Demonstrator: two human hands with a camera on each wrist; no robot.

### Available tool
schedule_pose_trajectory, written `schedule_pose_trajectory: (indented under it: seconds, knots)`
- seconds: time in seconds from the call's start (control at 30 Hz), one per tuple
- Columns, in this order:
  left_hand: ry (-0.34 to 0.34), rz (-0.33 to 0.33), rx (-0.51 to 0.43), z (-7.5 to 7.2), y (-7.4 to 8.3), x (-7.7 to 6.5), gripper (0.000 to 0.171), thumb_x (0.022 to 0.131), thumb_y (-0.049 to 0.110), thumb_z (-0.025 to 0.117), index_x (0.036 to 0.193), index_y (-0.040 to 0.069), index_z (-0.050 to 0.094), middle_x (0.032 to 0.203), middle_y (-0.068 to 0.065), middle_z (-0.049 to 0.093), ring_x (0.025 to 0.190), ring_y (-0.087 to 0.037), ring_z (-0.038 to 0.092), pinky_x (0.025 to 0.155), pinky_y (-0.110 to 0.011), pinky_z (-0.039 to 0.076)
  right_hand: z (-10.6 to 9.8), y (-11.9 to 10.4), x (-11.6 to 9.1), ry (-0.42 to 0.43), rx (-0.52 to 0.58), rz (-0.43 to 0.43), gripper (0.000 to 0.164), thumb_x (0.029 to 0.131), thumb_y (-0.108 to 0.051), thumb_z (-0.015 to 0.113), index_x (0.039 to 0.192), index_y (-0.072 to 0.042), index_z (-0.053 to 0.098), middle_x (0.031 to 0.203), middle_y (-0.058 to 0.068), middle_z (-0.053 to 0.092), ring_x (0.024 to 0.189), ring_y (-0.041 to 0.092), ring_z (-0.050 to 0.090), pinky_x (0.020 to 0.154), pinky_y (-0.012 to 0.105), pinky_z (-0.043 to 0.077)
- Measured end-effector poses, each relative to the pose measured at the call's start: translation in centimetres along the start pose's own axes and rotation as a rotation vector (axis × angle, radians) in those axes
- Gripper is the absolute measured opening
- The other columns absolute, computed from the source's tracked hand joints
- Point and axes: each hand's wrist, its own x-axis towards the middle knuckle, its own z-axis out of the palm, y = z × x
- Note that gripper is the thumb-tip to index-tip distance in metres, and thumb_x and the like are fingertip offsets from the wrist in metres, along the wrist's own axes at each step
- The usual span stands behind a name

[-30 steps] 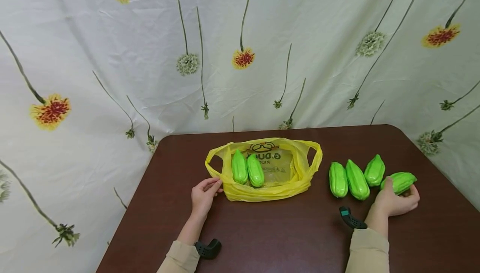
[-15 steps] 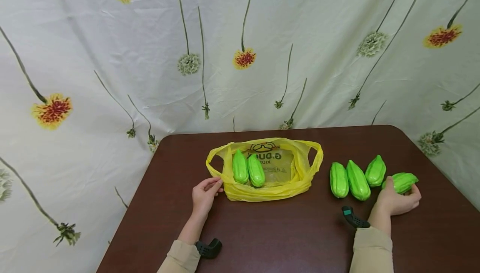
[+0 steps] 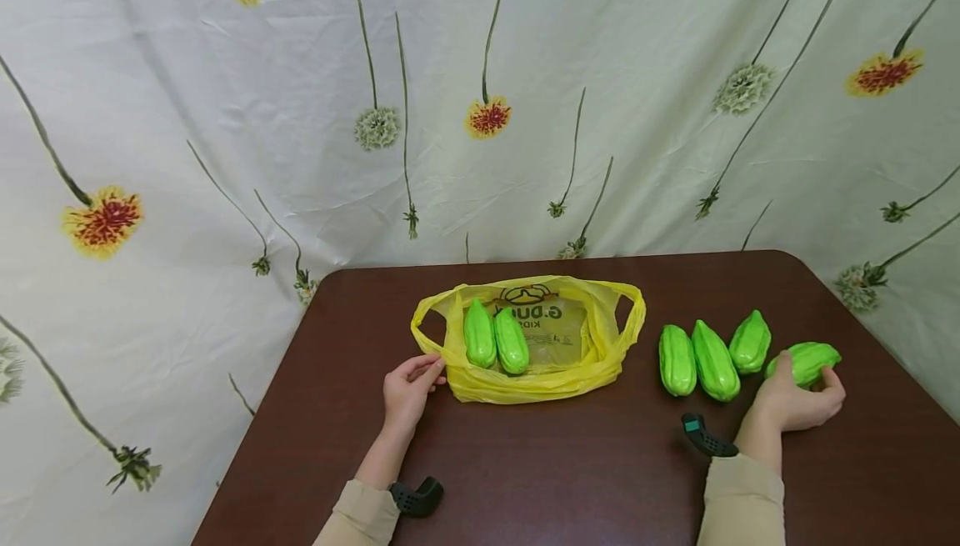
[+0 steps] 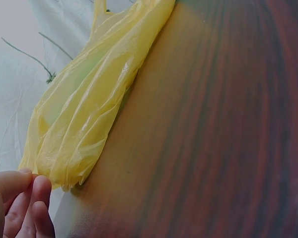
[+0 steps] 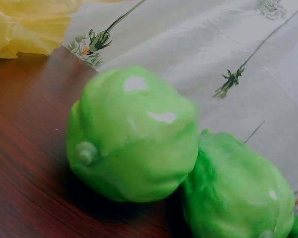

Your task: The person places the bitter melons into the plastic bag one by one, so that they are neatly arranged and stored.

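My left hand [image 3: 408,388] pinches the left front edge of a yellow plastic bag [image 3: 517,388] between thumb and fingers. In the left wrist view the thumb and fingers meet at the crumpled end of the bag [image 4: 84,119]. Two glossy green ridged fruits, the left one [image 3: 479,334] and the right one [image 3: 512,343], lie inside the bag's wide mouth. Over on the right, my right hand [image 3: 797,403] holds another green ridged fruit [image 3: 810,361], thumb on its left and fingers on its right. That hand is outside the right wrist view.
Three loose green fruits lie left of my right hand: a left one [image 3: 677,361], a middle one [image 3: 716,361] and a back one [image 3: 750,343]. They rest on a dark brown table [image 3: 555,471]. A flowered white cloth [image 3: 435,171] hangs behind the table.
My right hand and the green ridged fruit in it have shifted slightly to the right. The left hand and the bag stay where they were.
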Motion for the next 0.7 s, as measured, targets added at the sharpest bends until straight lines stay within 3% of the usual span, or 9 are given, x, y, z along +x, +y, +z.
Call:
schedule_pose_trajectory:
  seconds: [0.4, 0.7]
  knots:
    - [-0.01, -0.007, 0.004, 0.0, -0.1, 0.0, 0.018, 0.083, 0.009, 0.072, 0.096, -0.003, 0.071, 0.087, -0.015, 0.07, 0.062, -0.018, 0.067, 0.056, -0.022, 0.051, 0.9, -1.7, -1.9, -0.05, 0.041, -0.057, 0.047, 0.075, -0.023, 0.079, 0.116, -0.021, 0.056, 0.119, -0.008, 0.043, 0.096, 0.004, 0.041, 0.088, 0.022, 0.035]
    - [-0.01, -0.002, 0.011, 0.0, 0.0, 0.0, 0.016, 0.083, 0.01, 0.072, 0.095, -0.001, 0.072, 0.087, -0.015, 0.07, 0.061, -0.015, 0.066, 0.056, -0.022, 0.051, 2.2, -3.1, -4.3, -0.115, 0.056, -0.183, 0.046, 0.075, -0.023, 0.079, 0.115, -0.015, 0.059, 0.114, -0.007, 0.048, 0.098, 0.004, 0.044, 0.087, 0.021, 0.036]
